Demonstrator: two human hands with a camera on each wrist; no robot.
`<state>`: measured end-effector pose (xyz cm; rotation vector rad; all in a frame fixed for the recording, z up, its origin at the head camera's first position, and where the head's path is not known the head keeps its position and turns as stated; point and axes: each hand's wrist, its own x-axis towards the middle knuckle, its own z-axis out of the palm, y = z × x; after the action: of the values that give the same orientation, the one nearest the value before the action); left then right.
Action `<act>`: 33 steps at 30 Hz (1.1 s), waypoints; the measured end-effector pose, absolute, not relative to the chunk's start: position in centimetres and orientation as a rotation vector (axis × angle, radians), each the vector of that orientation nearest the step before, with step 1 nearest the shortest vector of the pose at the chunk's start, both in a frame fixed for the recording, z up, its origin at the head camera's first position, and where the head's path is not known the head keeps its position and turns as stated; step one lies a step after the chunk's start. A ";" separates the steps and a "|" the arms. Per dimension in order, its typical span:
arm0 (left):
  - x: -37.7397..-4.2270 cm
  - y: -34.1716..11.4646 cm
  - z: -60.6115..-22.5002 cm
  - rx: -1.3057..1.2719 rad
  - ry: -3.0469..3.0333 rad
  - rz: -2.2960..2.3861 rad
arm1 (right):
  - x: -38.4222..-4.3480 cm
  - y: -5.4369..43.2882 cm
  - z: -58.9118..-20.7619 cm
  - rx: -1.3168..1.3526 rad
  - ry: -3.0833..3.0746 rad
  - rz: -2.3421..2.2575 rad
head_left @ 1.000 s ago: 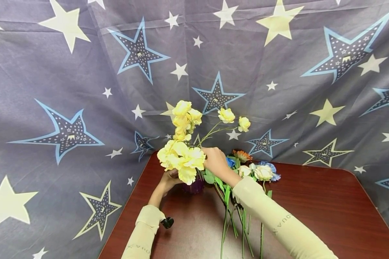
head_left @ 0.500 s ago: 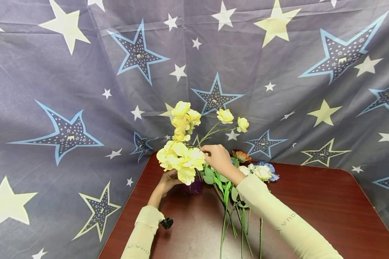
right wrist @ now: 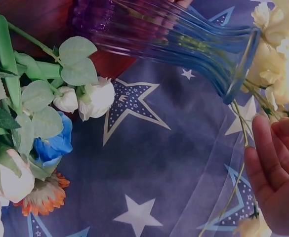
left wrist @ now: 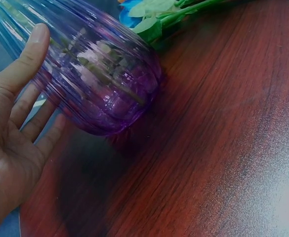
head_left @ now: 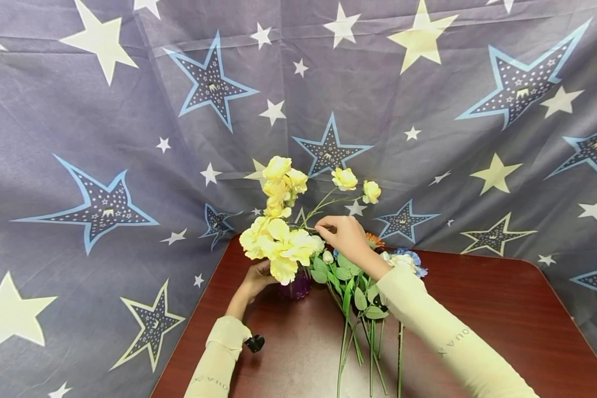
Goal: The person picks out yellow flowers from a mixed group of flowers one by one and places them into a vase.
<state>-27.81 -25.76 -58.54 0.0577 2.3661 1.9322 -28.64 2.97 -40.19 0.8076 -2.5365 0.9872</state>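
A ribbed glass vase (left wrist: 100, 74), purple at the base and blue toward its rim, stands on the table with stems inside. My left hand (left wrist: 16, 123) holds its side, thumb on one face and fingers behind. Yellow flowers (head_left: 281, 246) rise from the vase mouth and hide much of it in the head view. A thin stem with yellow blooms (head_left: 344, 179) leans out to the right. Close by this stem is my right hand (head_left: 345, 235), its fingers loosely bent. In the right wrist view nothing clearly shows between the fingers of the right hand.
Right of the vase, loose artificial flowers lie on the brown table (head_left: 477, 309): white roses (right wrist: 97, 98), a blue flower (right wrist: 55, 140) and an orange flower (right wrist: 45, 195). Their green stems (head_left: 373, 354) point toward the front edge. A star-patterned cloth (head_left: 179, 138) hangs behind.
My right hand has moved off the yellow flowers, a little to the right and up. The left hand stays at the vase. The yellow flowers keep nearly the same place.
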 end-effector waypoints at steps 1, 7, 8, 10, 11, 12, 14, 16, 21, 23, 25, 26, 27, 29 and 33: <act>-27.8 -25.8 -58.6 0.057 2.363 1.935 | -28.6 3.1 -40.1 0.803 -2.535 0.994; -27.8 -25.5 -58.5 0.062 2.385 1.938 | -28.3 4.5 -39.6 0.793 -2.503 1.054; -27.7 -25.5 -58.5 0.070 2.393 1.934 | -28.3 4.8 -39.5 0.793 -2.497 1.070; -27.7 -25.5 -58.3 0.068 2.382 1.945 | -28.1 5.4 -39.4 0.793 -2.493 1.105; -27.7 -25.5 -58.3 0.074 2.381 1.945 | -27.9 5.7 -39.3 0.793 -2.492 1.119; -27.7 -25.6 -58.3 0.079 2.382 1.943 | -27.8 5.9 -39.3 0.787 -2.494 1.126; -27.7 -25.7 -58.3 0.088 2.378 1.939 | -27.6 6.5 -39.2 0.782 -2.491 1.143; -27.7 -25.8 -58.4 0.107 2.374 1.938 | -27.4 7.1 -39.2 0.780 -2.483 1.151; -27.5 -26.1 -58.0 0.165 2.345 1.944 | -27.1 8.5 -39.4 0.768 -2.473 1.161; -27.5 -26.2 -57.8 0.177 2.335 1.941 | -27.0 9.1 -39.3 0.761 -2.476 1.177; -27.7 -26.3 -58.0 0.181 2.337 1.935 | -26.8 9.7 -39.3 0.759 -2.476 1.190; -27.7 -26.3 -57.9 0.177 2.337 1.930 | -26.8 10.0 -39.3 0.760 -2.472 1.189; -27.7 -26.4 -57.9 0.182 2.339 1.924 | -26.7 10.3 -39.3 0.762 -2.466 1.189; -27.8 -26.4 -57.9 0.187 2.342 1.914 | -26.6 10.9 -39.4 0.760 -2.452 1.194; -27.9 -26.5 -57.7 0.180 2.349 1.891 | -26.3 12.0 -39.5 0.753 -2.430 1.188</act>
<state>-27.91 -26.52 -57.70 0.1802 2.3494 1.8914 -26.34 12.01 -39.53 0.7530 -2.4301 1.1875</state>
